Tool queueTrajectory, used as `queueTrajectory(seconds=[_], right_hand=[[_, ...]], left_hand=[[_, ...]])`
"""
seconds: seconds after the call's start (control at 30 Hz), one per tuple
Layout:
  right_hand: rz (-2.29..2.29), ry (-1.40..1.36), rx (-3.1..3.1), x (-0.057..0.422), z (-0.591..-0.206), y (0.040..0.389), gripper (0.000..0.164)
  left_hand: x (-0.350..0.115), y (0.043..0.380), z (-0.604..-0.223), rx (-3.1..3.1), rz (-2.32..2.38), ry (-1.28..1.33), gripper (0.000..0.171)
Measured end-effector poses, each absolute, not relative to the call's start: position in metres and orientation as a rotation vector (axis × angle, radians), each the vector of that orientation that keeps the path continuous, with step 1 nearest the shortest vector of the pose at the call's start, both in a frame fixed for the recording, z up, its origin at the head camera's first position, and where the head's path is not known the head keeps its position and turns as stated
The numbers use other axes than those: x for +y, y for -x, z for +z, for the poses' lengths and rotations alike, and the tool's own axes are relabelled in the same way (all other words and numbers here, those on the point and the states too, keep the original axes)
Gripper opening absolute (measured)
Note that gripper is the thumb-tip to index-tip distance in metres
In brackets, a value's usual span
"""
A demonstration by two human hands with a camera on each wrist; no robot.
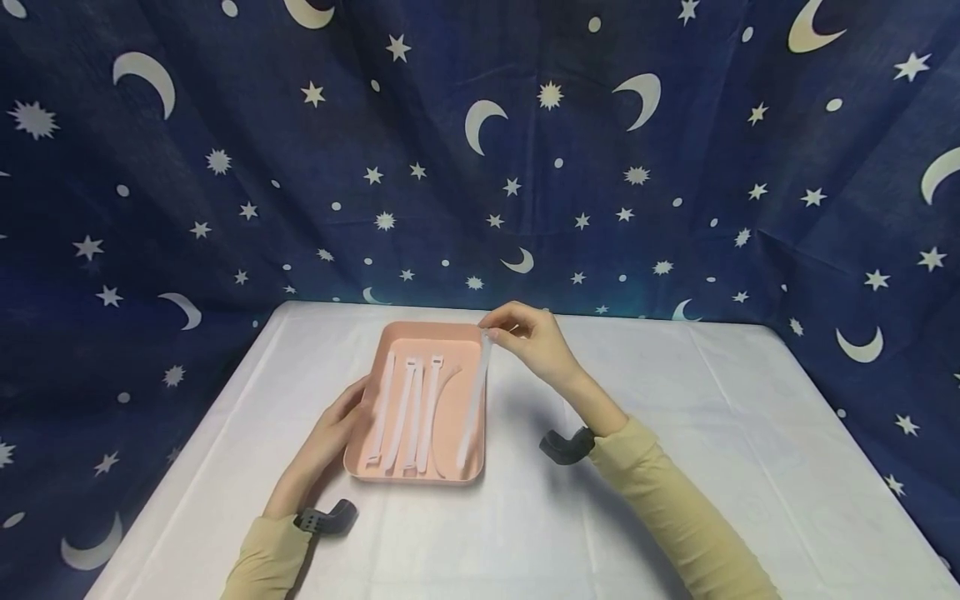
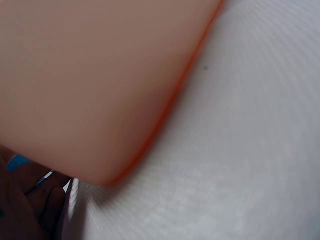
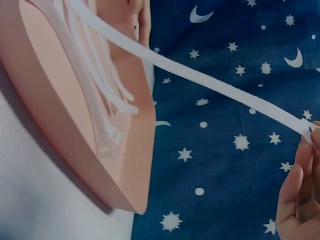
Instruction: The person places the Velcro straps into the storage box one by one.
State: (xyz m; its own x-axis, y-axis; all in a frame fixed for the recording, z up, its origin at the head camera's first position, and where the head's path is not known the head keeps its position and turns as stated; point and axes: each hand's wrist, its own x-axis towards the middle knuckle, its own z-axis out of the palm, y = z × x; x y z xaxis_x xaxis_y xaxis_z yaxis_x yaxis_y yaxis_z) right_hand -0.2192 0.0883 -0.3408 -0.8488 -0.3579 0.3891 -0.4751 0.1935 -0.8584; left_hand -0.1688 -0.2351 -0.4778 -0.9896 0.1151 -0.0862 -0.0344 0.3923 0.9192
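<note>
A pink rectangular tray (image 1: 459, 408) holds several white hook-and-loop cable ties (image 1: 431, 408) lying roughly lengthwise; a few show slotted heads, and one curves near the right. My left hand (image 1: 333, 429) grips the tray's left side, its fingers partly hidden behind the wall. At the tray's far right corner, my right hand (image 1: 528, 337) pinches the slotted end of one white cable tie (image 3: 200, 77) between thumb and fingertips. That tie slants down along the tray's right wall, and in the right wrist view it stretches from the tray to my fingers.
A white cloth (image 1: 675, 467) covers the table under the tray. Behind and at both sides hangs a dark blue curtain (image 1: 555, 233) with moons and stars. Black wrist mounts (image 1: 567, 447) sit on both wrists, below the yellow sleeves (image 1: 667, 508).
</note>
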Motion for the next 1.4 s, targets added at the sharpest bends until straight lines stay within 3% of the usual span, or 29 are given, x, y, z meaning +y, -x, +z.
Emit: queueTrajectory(seconds=[1.4], right_hand=[[1.898, -0.601, -2.658, 0.069, -0.413, 0.265, 0.018]], left_hand=[[-0.234, 0.17, -0.479, 2.516, 1.653, -0.058, 0.055]])
